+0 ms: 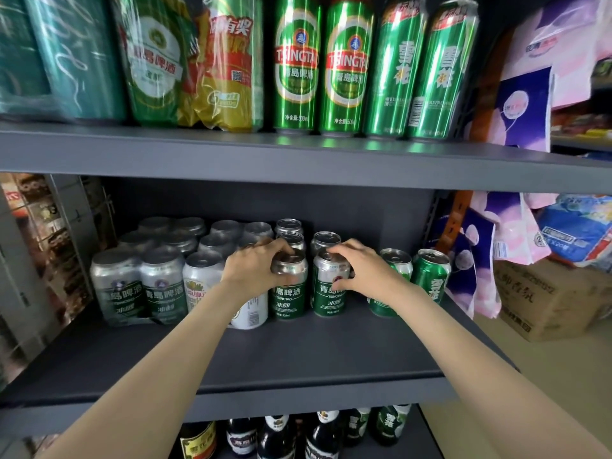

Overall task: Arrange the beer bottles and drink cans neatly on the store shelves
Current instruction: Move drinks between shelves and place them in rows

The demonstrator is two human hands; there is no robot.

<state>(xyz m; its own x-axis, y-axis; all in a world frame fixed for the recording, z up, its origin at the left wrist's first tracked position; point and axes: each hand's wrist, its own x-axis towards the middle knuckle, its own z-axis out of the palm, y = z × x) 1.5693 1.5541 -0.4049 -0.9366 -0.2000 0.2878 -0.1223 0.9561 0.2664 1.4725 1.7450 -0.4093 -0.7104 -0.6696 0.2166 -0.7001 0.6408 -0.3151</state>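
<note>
On the middle shelf (298, 356) two short green-and-silver Tsingtao cans stand upright side by side, well back from the shelf's front lip. The left hand (253, 268) curls over the top of the left can (289, 293), fingers wrapped round its silver shoulder. The right hand (362, 271) grips the right can (331, 289) the same way, thumb on the near side and fingers over the rim. The two cans stand just apart, a thin dark gap between them.

Behind these two cans, more silver-topped cans (291, 228) run in rows toward the shelf's back wall. To the left of the held pair stands a white can (250, 309), partly hidden by the left forearm, and beyond it a shrink-wrapped pack of cans (139, 286). To the right of the pair stand two bright green cans (429, 278), the outer one close to the shelf's right edge.

In front of the pair, the dark shelf surface lies bare out to its front lip. Overhead, the upper shelf (298, 160) carries tall green cans (319, 64), leaving open height above the short cans. Below the middle shelf, dark beer bottles (276, 437) show their necks.
</note>
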